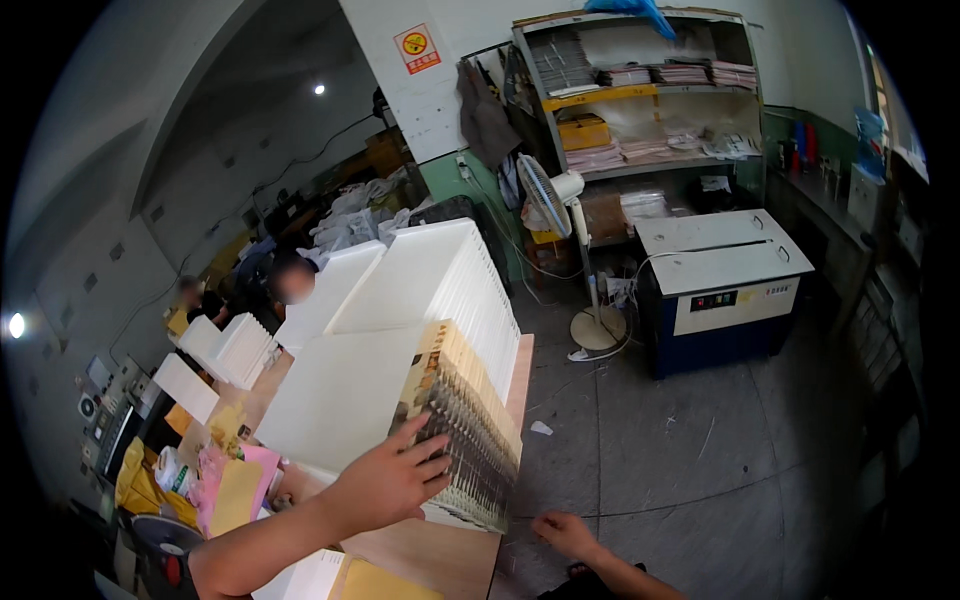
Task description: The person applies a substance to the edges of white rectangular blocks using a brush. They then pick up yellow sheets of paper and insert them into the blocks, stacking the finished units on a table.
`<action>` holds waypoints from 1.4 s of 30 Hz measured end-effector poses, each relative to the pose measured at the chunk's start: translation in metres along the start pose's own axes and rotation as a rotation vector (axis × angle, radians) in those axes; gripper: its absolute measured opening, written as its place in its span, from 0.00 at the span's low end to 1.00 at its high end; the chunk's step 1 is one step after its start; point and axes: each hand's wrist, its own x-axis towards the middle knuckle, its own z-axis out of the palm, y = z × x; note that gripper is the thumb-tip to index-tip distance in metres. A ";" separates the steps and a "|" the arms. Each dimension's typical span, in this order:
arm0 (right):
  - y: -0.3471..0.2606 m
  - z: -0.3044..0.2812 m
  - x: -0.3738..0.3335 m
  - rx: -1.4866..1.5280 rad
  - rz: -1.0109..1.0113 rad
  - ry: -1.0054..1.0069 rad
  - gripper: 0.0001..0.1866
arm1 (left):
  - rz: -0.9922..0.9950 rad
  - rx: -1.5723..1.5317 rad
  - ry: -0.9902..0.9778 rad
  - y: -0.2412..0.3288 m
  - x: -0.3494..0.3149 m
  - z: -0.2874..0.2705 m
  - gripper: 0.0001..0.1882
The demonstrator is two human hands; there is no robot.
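My left hand (395,478) reaches across the table with its fingers spread. The fingertips rest against the side of a tall stack of thin items (470,425), cream and dark patterned along their edges; I cannot tell their exact kind. White tray-like stacks (425,270) stand right behind it, and a broad white top surface (335,390) lies to its left. Past the table's right edge, low over the floor, my right hand (567,535) hangs with its fingers curled in. Nothing shows in it, and it touches neither the stack nor the table.
The wooden table (425,550) bears yellow sheets (380,580) near me and pink paper (262,470) at the left. On the grey floor stand a fan (590,260) and a white-topped machine (725,280). Shelves (650,95) line the back wall. Two people (255,285) sit at the far left.
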 end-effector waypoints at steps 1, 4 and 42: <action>-0.012 -0.003 0.002 -0.025 -0.003 -0.010 0.14 | -0.014 0.003 0.081 0.001 0.001 0.008 0.26; -0.064 -0.015 0.008 -0.034 -0.135 -0.017 0.14 | -0.002 -0.041 0.107 -0.007 0.001 0.016 0.25; -0.310 0.004 -0.046 0.719 -0.078 0.036 0.31 | -0.088 -2.698 1.900 0.117 -0.121 0.247 0.58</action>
